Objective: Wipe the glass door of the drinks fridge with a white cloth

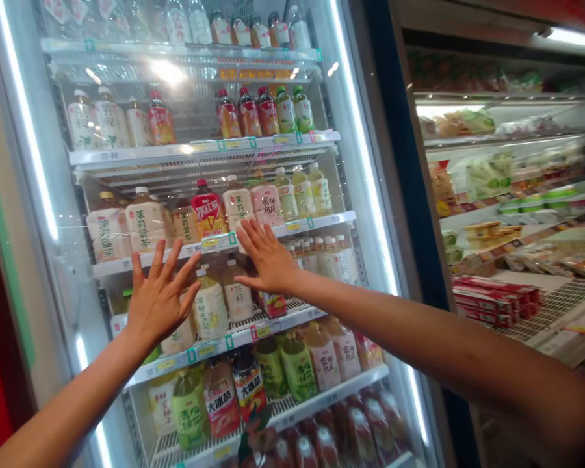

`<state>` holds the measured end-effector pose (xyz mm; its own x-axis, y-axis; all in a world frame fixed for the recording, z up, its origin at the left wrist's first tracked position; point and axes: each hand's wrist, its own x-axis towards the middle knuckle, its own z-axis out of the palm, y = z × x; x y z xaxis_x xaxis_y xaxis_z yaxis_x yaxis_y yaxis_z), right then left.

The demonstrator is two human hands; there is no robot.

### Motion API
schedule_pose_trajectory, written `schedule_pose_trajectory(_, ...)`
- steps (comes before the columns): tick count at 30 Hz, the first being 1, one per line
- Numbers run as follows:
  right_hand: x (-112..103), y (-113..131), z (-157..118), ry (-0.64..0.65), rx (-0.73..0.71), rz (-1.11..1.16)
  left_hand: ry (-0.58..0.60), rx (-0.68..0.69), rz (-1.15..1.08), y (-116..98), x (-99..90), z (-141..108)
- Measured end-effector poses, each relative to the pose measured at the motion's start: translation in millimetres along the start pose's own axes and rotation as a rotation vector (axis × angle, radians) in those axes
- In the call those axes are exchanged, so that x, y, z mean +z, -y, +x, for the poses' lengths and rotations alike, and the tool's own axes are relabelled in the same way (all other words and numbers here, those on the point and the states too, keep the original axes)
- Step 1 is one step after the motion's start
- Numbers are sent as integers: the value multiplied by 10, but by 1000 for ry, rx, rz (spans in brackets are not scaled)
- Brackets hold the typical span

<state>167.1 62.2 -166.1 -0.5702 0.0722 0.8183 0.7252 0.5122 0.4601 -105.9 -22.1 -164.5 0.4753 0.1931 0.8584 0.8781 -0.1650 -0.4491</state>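
Both arms reach out toward a tall drinks fridge with a glass door, which shows reflected lights. My left hand point(162, 299) has its fingers spread in front of the lower middle shelves and holds nothing. Higher and to the right, my right hand point(268, 257) is stretched flat, also with nothing in it. Whether either palm touches the glass I cannot tell. Behind the hands stand bottled teas: a red-labelled bottle point(208, 209), a pink-labelled bottle point(266, 203) and a pale-labelled bottle point(147, 220). A yellowish bottle point(209, 304) shows between the hands, one shelf lower.
Rows of bottles fill further shelves, including green bottles point(189, 408) low down. A bright light strip point(365, 162) runs along the fridge's right side. Beyond a dark blue frame point(394, 143), an open chiller holds packaged food and stacked red boxes point(497, 300).
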Motion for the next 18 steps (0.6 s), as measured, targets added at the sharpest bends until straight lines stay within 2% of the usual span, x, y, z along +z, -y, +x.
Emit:
schedule_pose_trajectory(2, -1, 125, 210, -48, 109, -20, 3, -20, 4, 34, -38, -73)
schedule_pose_trajectory(4, 50, 346, 191, -29, 73, -11, 8, -32, 6, 74, -93, -145)
schedule_pose_trajectory(7, 151, 610, -31, 80, -241, 51, 31, -50, 6, 157, -193, -259)
schedule_pose_trajectory(9, 172, 624, -11, 113, -383, 83, 57, -66, 5, 215, -252, -333)
schedule_pose_trajectory(11, 142, 562, 204, 77, -307, 89, 72, -81, 8, 255, -290, -398)
schedule_pose_trajectory(13, 101, 548, 445, 23, -110, 81, 78, -92, 9, 264, -308, -450)
schedule_pose_trajectory(15, 98, 659, 496, 19, -22, 77, 79, -101, 5, 248, -317, -485)
schedule_pose_trajectory(16, 117, 754, 425, 41, -66, 82, 81, -102, 2, 235, -323, -496)
schedule_pose_trajectory(18, 182, 949, 162, 105, -260, 99, 83, -100, -1, 212, -341, -510)
